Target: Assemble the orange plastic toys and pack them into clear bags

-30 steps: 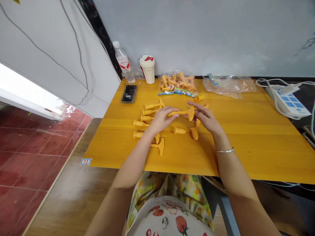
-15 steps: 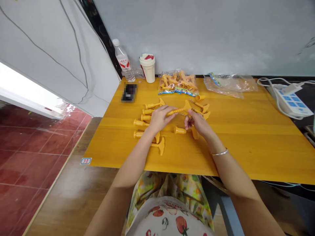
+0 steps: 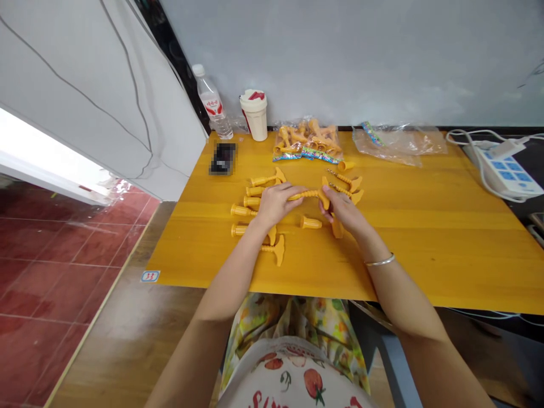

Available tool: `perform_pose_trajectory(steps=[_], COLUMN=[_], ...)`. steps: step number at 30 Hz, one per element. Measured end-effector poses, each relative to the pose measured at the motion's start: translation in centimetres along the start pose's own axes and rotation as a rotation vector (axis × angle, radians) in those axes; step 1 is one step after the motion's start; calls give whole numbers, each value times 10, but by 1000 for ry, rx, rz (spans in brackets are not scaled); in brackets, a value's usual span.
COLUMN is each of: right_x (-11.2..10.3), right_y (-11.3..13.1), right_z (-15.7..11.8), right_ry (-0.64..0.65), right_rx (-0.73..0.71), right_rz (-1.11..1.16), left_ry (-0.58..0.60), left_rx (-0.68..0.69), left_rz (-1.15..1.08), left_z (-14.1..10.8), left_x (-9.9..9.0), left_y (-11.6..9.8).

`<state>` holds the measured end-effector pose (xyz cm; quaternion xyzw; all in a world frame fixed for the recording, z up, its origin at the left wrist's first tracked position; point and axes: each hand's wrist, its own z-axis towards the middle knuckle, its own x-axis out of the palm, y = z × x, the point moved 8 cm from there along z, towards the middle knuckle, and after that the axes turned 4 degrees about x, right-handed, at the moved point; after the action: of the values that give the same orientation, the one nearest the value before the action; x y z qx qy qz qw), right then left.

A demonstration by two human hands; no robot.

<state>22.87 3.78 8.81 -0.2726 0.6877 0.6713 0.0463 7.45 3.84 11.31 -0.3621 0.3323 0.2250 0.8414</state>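
Note:
My left hand [image 3: 275,205] is closed round the sleeve end of a yellow T-handled screw tool [image 3: 310,194], and its fingers hide that part. My right hand [image 3: 345,208] grips the tool's crosspiece, with the spiral shaft showing between both hands. Just below them lies a loose ribbed sleeve [image 3: 311,222]. Two more T-handled screws with bare spiral shafts [image 3: 351,182] are beyond my right hand, and another T-handle [image 3: 337,228] is partly hidden beneath it. Several sleeved T-handled tools [image 3: 243,210] lie in a rough column around my left hand and forearm.
At the back are a clear bag of yellow parts [image 3: 308,141], an opened clear bag [image 3: 399,144] and one loose sleeve [image 3: 346,165]. A water bottle [image 3: 215,107], a lidded cup [image 3: 256,116] and a dark pixelated object [image 3: 223,158] stand or lie back left. A power strip [image 3: 508,170] with cables is at right.
The crosspiece of the held tool has turned about its shaft, and my right fingers have shifted round it. My left hand stays in place.

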Motion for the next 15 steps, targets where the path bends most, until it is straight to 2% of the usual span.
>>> perform_pose_trajectory(steps=[1,2,5,7,8,11,15], right_x=[-2,-10,-36,-34,-30,-20,-11], right_y=[1,4,25,36,37,30,10], right_z=[-1,-2,-9,-13,-13,-7,0], right_ry=[7,-38,-262,-290,-272,-221,-88], right_rx=[1,-35,-302,-464,-499,-426,-153], right_rz=[19,-5,-275,-482,-549,-544,-170], left_ry=[-6,-20,-56,-45,-33,-28,-56], left_rx=[-5,-16,-53,-44,-26,44,106], left_rz=[-8,-27,-96,-125,-135,-144,-87], left_z=[0,1,1,1,1,0,-1], left_x=[-1,-1,-2,-1,1,1,0], left_y=[0,1,3,2,1,-3,-8])
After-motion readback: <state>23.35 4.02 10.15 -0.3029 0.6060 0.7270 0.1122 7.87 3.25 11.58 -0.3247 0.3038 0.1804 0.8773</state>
